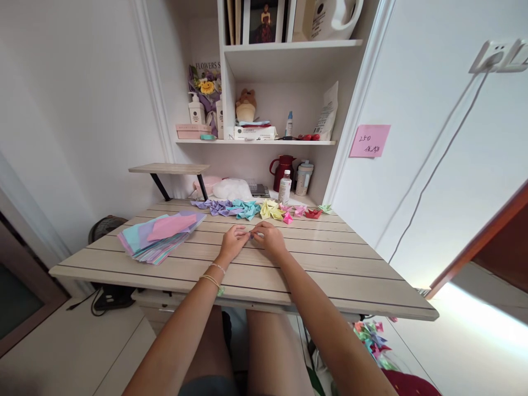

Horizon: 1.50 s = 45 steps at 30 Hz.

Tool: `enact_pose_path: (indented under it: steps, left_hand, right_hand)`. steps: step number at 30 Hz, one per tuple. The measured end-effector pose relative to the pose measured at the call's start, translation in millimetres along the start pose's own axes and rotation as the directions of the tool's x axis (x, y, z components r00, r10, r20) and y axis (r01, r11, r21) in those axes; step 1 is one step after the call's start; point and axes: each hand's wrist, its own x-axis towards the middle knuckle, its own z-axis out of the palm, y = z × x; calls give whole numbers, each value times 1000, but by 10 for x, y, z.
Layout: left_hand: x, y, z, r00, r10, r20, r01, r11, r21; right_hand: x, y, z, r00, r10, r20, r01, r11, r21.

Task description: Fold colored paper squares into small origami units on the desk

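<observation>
Above the middle of the desk, my left hand (234, 242) and my right hand (268, 237) meet with their fingertips pinched together. Between them is something small and dark, too little to name. Beyond my hands lies a row of folded paper pieces: purple ones (220, 207), turquoise ones (246, 209), yellow ones (271, 209), pink ones (299, 210), a red one (313, 213) and a pale green one (325, 208). To the left of my hands rests a fanned stack of coloured paper sheets (159, 236), with a pink sheet (172, 226) on top.
Behind the row stand a clear bottle (285, 188), a dark red jug (284, 169) and a tumbler (304, 177). A small raised shelf (169, 168) sits at the desk's back left. More folded paper pieces (373, 338) lie below the desk's right side.
</observation>
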Motion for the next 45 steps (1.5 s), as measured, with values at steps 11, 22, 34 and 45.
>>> enact_pose_path:
  steps: [11, 22, 34, 45]
  left_hand:
    - [40, 6, -11, 993, -94, -70, 87, 991, -97]
    - [36, 86, 8, 983, -163, -82, 139, 960, -245]
    - [30, 39, 25, 980, -184, 72, 197, 936, -293]
    - [25, -10, 21, 977, -175, 125, 202, 945, -256]
  right_hand:
    - [-1, -31, 16, 999, 34, -33, -34, 999, 8]
    - [30, -4, -34, 999, -43, -26, 43, 999, -4]
    - [42, 119, 70, 949, 313, -15, -283, 875, 394]
    - [10, 157, 116, 920, 370, 128, -383, 787, 484]
